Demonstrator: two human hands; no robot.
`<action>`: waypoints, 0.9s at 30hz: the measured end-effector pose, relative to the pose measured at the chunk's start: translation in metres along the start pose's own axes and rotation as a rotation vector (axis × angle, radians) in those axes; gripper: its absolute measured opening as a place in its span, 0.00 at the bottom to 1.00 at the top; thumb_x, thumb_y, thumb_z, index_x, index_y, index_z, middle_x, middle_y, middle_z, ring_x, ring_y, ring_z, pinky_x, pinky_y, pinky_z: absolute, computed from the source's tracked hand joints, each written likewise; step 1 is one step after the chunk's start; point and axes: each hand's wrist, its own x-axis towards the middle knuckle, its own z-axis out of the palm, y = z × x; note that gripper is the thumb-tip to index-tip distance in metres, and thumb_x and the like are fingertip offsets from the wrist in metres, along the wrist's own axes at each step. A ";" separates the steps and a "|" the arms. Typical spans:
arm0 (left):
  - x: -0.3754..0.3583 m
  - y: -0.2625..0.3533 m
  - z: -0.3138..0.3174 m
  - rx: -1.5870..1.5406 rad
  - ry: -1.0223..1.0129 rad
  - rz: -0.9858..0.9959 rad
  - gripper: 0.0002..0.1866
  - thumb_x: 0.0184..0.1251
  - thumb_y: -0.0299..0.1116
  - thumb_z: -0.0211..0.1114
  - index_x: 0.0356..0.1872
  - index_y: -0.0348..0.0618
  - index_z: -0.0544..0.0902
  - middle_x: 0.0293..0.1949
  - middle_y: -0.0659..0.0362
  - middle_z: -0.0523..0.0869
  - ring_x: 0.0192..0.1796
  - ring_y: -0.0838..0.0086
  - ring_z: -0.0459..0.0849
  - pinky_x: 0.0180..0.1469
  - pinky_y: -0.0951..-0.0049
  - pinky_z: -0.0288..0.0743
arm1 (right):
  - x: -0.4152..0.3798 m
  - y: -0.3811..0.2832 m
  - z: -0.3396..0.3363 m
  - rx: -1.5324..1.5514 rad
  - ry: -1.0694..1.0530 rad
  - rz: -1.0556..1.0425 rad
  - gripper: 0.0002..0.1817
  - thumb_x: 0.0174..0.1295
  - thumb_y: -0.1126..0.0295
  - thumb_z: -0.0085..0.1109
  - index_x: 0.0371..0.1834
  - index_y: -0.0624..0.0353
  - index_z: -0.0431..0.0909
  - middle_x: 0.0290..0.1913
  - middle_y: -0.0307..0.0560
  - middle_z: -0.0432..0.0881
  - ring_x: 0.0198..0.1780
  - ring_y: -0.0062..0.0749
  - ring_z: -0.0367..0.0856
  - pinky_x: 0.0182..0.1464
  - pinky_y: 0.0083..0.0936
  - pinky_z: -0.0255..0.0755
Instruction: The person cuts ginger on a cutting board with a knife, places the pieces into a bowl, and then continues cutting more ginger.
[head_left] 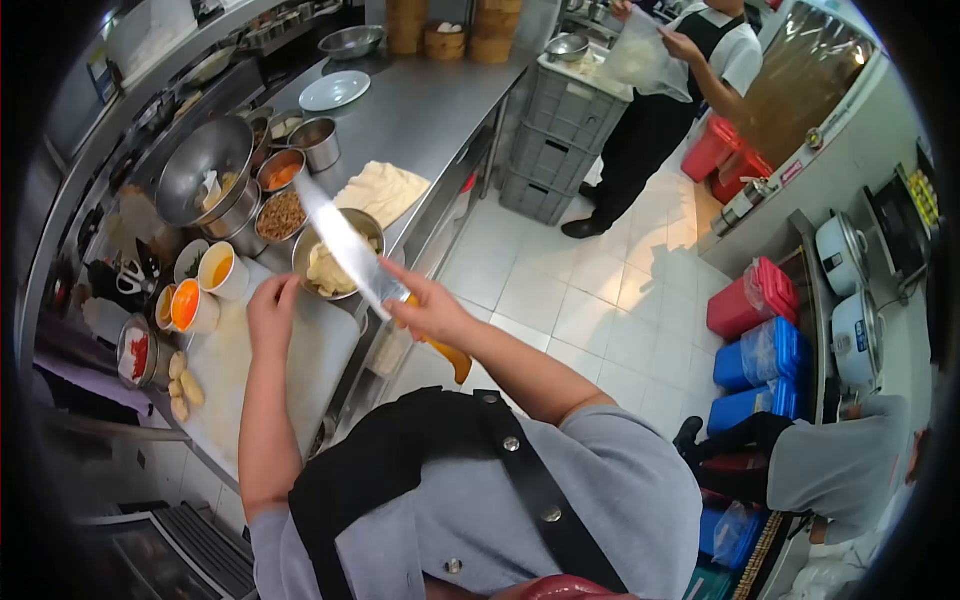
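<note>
My right hand point(432, 308) is closed around the yellow-orange handle of a large knife point(345, 240). Its broad, shiny blade points up and left, across the view of a metal bowl point(372, 222) holding pale, creamy chunks point(325, 272). Beside that bowl is my left hand point(270, 312), over the far part of a white cutting board point(300, 375). The left fingers are drawn together at the tips; whether anything small is between them is hidden. Left of this hand, white cups hold orange point(186, 303) and yellow point(217, 268) contents.
A folded cloth point(382, 195), a metal container of brown crumbly food point(281, 215), a big steel bowl point(205, 170) and a white plate point(335, 91) stand on the steel counter. Ginger-like pieces point(180, 385) lie at the board's left edge. Two people point(655, 140) point(835, 465) stand nearby.
</note>
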 end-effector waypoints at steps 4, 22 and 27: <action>-0.066 -0.014 -0.062 0.782 -0.148 -0.165 0.20 0.59 0.34 0.66 0.53 0.42 0.80 0.53 0.49 0.80 0.56 0.54 0.75 0.57 0.59 0.70 | -0.010 -0.001 0.019 -0.157 -0.153 -0.001 0.36 0.64 0.66 0.54 0.76 0.31 0.53 0.27 0.38 0.75 0.20 0.17 0.69 0.24 0.18 0.70; -0.143 -0.066 -0.062 0.177 0.050 -0.190 0.04 0.62 0.24 0.62 0.34 0.37 0.76 0.33 0.56 0.80 0.35 0.69 0.79 0.38 0.70 0.74 | -0.024 0.028 0.061 -0.307 -0.304 -0.010 0.35 0.67 0.64 0.51 0.76 0.30 0.49 0.26 0.39 0.75 0.21 0.20 0.69 0.28 0.20 0.73; -0.126 -0.059 -0.052 -0.325 -0.085 -0.354 0.05 0.68 0.26 0.60 0.34 0.40 0.73 0.30 0.63 0.78 0.31 0.81 0.78 0.32 0.79 0.73 | -0.029 0.028 0.058 -0.274 -0.259 0.035 0.35 0.67 0.64 0.51 0.76 0.29 0.49 0.28 0.39 0.75 0.21 0.19 0.69 0.27 0.19 0.73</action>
